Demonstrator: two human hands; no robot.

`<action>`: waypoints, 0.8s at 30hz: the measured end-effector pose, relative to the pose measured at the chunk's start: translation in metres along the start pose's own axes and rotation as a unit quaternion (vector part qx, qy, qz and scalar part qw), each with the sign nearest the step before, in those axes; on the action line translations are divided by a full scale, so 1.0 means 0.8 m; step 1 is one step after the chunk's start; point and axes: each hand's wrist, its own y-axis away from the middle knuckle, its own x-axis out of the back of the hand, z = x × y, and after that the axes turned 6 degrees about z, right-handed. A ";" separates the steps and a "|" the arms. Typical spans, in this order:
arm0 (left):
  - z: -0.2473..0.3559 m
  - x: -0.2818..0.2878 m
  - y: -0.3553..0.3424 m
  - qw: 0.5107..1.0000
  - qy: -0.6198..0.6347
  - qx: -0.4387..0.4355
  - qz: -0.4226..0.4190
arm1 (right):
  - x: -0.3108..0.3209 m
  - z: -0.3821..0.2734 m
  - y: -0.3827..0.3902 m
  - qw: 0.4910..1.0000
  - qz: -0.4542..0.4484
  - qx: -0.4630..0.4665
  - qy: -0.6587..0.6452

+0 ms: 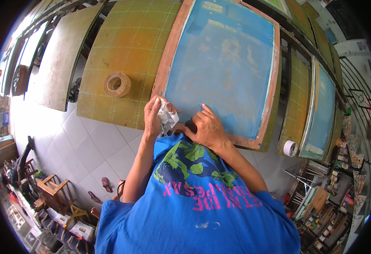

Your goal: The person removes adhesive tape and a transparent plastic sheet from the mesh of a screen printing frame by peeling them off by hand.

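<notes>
My left hand [152, 118] is closed on a crumpled white piece [167, 115], thin and shiny like plastic or tape. It is just above the near left corner of a screen-printing frame [166, 63], which has a reddish wooden border and blue mesh [223, 67]. Close by on the right, my right hand [209, 129] hovers over the frame's near edge, its index finger sticking out and the other fingers curled in. Beside its thumb shows a small dark thing [190, 125]; whether the hand grips it is hard to make out.
A roll of brown tape [117, 84] lies on the greenish-yellow board [128, 51] left of the frame. To the right, a white tape roll [291, 148] sits on another board, beside a second blue screen [324, 106]. Sandals [106, 184] and a wooden stool [52, 188] stand on the tiled floor.
</notes>
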 end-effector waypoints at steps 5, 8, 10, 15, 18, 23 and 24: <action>-0.002 0.006 -0.002 1.000 -0.021 -0.012 -0.008 | 0.011 -0.011 -0.011 0.993 -0.067 -0.096 -0.025; -0.002 0.005 0.000 1.000 -0.011 -0.009 -0.004 | 0.003 -0.012 0.003 0.999 0.004 -0.036 -0.027; 0.000 0.003 0.001 1.000 -0.007 -0.004 -0.003 | 0.001 -0.005 0.001 0.993 0.092 -0.067 -0.001; -0.003 0.007 0.001 1.000 -0.011 -0.008 0.001 | 0.007 0.023 -0.001 0.975 0.171 -0.129 0.051; -0.002 0.006 0.000 1.000 -0.014 -0.009 -0.007 | 0.013 0.028 -0.005 0.983 0.144 -0.075 0.089; -0.001 0.003 -0.001 1.000 -0.021 -0.009 -0.011 | 0.019 0.033 -0.016 0.980 0.029 -0.005 0.197; 0.000 0.003 -0.003 1.000 -0.020 -0.007 -0.010 | 0.019 0.033 -0.019 0.976 0.014 0.010 0.219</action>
